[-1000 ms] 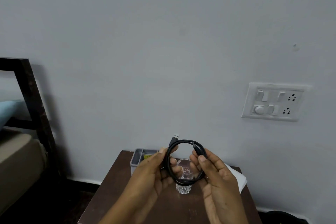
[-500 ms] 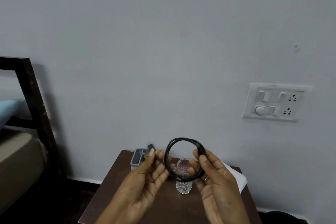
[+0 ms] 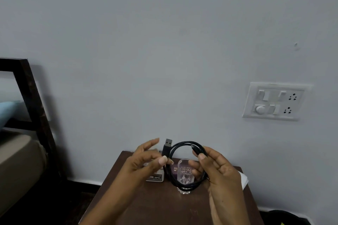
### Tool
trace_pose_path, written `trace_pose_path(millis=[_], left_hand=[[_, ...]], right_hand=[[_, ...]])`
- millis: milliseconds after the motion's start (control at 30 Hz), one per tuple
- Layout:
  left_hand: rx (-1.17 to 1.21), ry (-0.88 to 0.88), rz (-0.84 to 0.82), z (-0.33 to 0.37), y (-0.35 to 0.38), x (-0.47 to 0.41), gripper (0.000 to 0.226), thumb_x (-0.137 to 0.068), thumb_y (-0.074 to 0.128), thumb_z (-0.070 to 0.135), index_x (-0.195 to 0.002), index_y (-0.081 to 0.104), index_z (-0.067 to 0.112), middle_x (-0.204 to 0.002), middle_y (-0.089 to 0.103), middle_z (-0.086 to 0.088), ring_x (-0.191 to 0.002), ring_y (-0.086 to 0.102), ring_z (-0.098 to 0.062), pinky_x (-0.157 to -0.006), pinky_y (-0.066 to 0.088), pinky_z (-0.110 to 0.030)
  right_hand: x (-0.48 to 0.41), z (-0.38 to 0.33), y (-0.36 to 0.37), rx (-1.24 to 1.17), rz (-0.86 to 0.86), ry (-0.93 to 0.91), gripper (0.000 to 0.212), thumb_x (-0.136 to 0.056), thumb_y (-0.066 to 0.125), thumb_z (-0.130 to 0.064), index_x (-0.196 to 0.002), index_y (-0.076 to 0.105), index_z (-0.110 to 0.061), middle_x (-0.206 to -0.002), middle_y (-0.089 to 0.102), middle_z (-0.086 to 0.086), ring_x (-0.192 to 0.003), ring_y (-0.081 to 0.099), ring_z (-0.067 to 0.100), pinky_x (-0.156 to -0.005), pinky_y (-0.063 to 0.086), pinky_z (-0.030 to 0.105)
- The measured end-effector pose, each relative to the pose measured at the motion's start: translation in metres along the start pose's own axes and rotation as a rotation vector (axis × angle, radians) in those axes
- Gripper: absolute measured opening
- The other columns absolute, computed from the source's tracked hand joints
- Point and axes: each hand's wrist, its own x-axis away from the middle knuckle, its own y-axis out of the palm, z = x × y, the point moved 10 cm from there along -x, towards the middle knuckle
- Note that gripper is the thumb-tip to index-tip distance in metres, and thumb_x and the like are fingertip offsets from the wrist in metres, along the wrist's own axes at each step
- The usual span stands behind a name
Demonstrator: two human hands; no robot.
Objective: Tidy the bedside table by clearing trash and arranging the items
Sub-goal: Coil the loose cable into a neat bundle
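A black USB cable (image 3: 176, 149), wound into a loop, hangs in the air above the dark wooden bedside table (image 3: 155, 206). My right hand (image 3: 217, 168) pinches the loop's right side between thumb and fingers. My left hand (image 3: 146, 160) pinches the cable just below its USB plug (image 3: 167, 145), which points upward. Seen through the loop, a clear glass (image 3: 185, 177) stands on the table. A grey box (image 3: 155, 177) with a label sits behind my left hand, mostly hidden.
White paper (image 3: 244, 180) lies at the table's right edge. A switch and socket plate (image 3: 274, 101) is on the wall at right. A dark bed frame (image 3: 33, 107) and mattress stand at left. A dark bin (image 3: 285, 217) sits at the lower right.
My left hand has brought the USB plug end up beside the loop's left side, so the plug now stands upright. The right hand has kept its hold on the loop.
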Motion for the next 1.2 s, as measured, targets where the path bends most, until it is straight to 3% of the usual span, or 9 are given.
trace_pose_path(millis=[100, 200, 400, 500, 633, 800, 933, 1033, 1200], left_hand=[[0.088, -0.004, -0.151, 0.007, 0.015, -0.005, 0.029, -0.073, 0.068, 0.034, -0.087, 0.076, 0.010, -0.123, 0.065, 0.001, -0.125, 0.053, -0.011, -0.094, 0.050, -0.027], [0.076, -0.004, -0.172, 0.010, 0.025, -0.006, 0.022, -0.080, 0.062, 0.016, -0.096, 0.076, 0.010, -0.111, 0.072, -0.003, -0.107, 0.065, -0.013, -0.085, 0.052, -0.022], [0.002, -0.091, 0.080, 0.005, 0.008, -0.009, 0.008, -0.072, 0.073, -0.001, -0.070, 0.071, 0.006, -0.078, 0.072, -0.022, -0.068, 0.067, -0.021, -0.059, 0.054, -0.022], [0.088, -0.171, 0.172, -0.003, 0.000, -0.012, 0.038, -0.062, 0.081, -0.004, -0.077, 0.047, 0.005, -0.063, 0.063, -0.023, -0.048, 0.058, -0.017, -0.048, 0.051, -0.025], [0.095, -0.331, -0.088, -0.017, 0.025, -0.009, 0.035, -0.065, 0.082, 0.016, -0.096, 0.070, 0.007, -0.082, 0.060, -0.020, -0.076, 0.056, -0.029, -0.082, 0.051, -0.049], [0.041, -0.278, -0.070, -0.018, 0.023, -0.010, 0.011, -0.071, 0.077, 0.009, -0.080, 0.072, 0.004, -0.072, 0.055, -0.015, -0.061, 0.051, -0.018, -0.064, 0.045, -0.029], [-0.152, -0.222, 0.091, -0.019, 0.008, -0.009, 0.014, -0.070, 0.073, 0.023, -0.077, 0.069, 0.011, -0.058, 0.058, 0.004, -0.058, 0.057, -0.014, -0.069, 0.054, -0.038], [-0.405, -0.060, 0.307, 0.001, 0.002, 0.001, 0.006, -0.080, 0.067, 0.028, -0.075, 0.065, 0.026, -0.072, 0.066, 0.006, -0.062, 0.060, -0.003, -0.063, 0.053, -0.026], [-0.222, -0.073, 0.377, -0.002, 0.002, 0.005, 0.011, -0.080, 0.068, 0.030, -0.071, 0.065, 0.024, -0.071, 0.067, 0.006, -0.065, 0.067, -0.013, -0.073, 0.056, -0.047]], right_hand=[[-0.001, -0.005, 0.000, 0.031, 0.021, -0.042, 0.016, -0.084, 0.060, 0.000, -0.090, 0.069, -0.012, -0.078, 0.076, 0.006, -0.065, 0.072, 0.018, -0.050, 0.054, 0.019], [0.001, -0.012, -0.003, 0.081, 0.071, -0.120, 0.017, -0.084, 0.061, 0.001, -0.087, 0.069, -0.014, -0.076, 0.075, 0.007, -0.067, 0.073, 0.022, -0.051, 0.055, 0.021], [0.001, -0.013, -0.001, 0.086, 0.057, -0.148, 0.019, -0.083, 0.062, 0.002, -0.087, 0.069, -0.015, -0.081, 0.075, 0.006, -0.073, 0.073, 0.022, -0.057, 0.058, 0.024], [-0.002, -0.009, -0.002, 0.057, 0.050, -0.127, 0.021, -0.084, 0.060, 0.003, -0.087, 0.069, -0.016, -0.083, 0.075, 0.009, -0.075, 0.073, 0.023, -0.058, 0.058, 0.024], [-0.002, -0.010, -0.003, 0.076, 0.030, -0.143, 0.022, -0.084, 0.059, 0.004, -0.086, 0.069, -0.016, -0.082, 0.076, 0.005, -0.076, 0.073, 0.021, -0.062, 0.059, 0.024], [-0.004, -0.002, -0.009, 0.047, 0.042, -0.113, 0.019, -0.083, 0.059, 0.005, -0.087, 0.068, -0.011, -0.078, 0.076, 0.005, -0.075, 0.073, 0.022, -0.065, 0.060, 0.026], [0.001, 0.002, -0.010, 0.093, 0.121, -0.128, 0.020, -0.081, 0.062, 0.006, -0.081, 0.069, -0.014, -0.072, 0.074, 0.003, -0.066, 0.073, 0.021, -0.061, 0.060, 0.026], [0.007, -0.013, -0.012, 0.392, 0.244, -0.295, 0.025, -0.077, 0.069, -0.002, -0.075, 0.065, -0.027, -0.074, 0.072, -0.010, -0.064, 0.072, 0.018, -0.066, 0.059, 0.036], [0.000, -0.015, -0.007, 0.395, 0.121, -0.226, 0.021, -0.079, 0.068, -0.004, -0.078, 0.067, -0.025, -0.073, 0.072, -0.005, -0.066, 0.071, 0.018, -0.069, 0.058, 0.037]])
